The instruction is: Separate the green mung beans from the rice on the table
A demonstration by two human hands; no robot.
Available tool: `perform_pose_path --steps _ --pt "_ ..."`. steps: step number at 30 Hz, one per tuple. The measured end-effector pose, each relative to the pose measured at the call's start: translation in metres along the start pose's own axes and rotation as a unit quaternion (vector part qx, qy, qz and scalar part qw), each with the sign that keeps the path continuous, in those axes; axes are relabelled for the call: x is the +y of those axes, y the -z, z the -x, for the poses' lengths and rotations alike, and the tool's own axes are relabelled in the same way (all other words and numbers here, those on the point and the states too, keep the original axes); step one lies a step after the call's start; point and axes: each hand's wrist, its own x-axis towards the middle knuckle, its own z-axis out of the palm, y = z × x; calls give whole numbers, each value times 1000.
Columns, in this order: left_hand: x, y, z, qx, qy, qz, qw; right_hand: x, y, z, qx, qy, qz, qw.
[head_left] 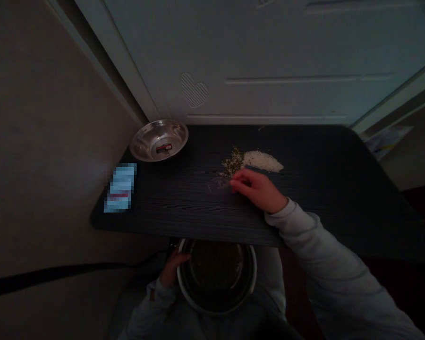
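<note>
My right hand (257,186) is over the dark table, its thumb and fingers pinched on a thin clear plastic piece (219,186). Whether that is a bag, a lid or a sheet is too dim to make out. Just beyond the fingers lies a pile of white grains (264,161), like rice, with a patch of small green grains (234,159) mixed in at its left. Below the table's front edge, my left hand (173,265) grips the left rim of a round bowl (253,278) on my lap. Dark contents cover its bottom, too dim to name.
A shiny metal basin (141,146) with a label inside stands at the table's back left. A blurred light-blue rectangle (121,188) lies by the left edge. Behind the dark table (340,198) rises a white panelled door (269,56); a wall is at left.
</note>
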Motion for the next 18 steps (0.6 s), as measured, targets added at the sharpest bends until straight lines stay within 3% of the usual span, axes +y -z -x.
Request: perform_pose_path --steps 3,5,12,18 --pt "-2 -2 0 15 -13 1 1000 10 9 -6 122 -9 13 992" --pt "-3 -3 -1 24 -15 1 1000 15 11 -8 153 -11 37 987" --pt "-4 -4 0 24 -16 10 1000 19 4 -8 138 3 135 981" --pt "-3 -4 0 15 -12 10 1000 21 2 -9 117 2 152 981"
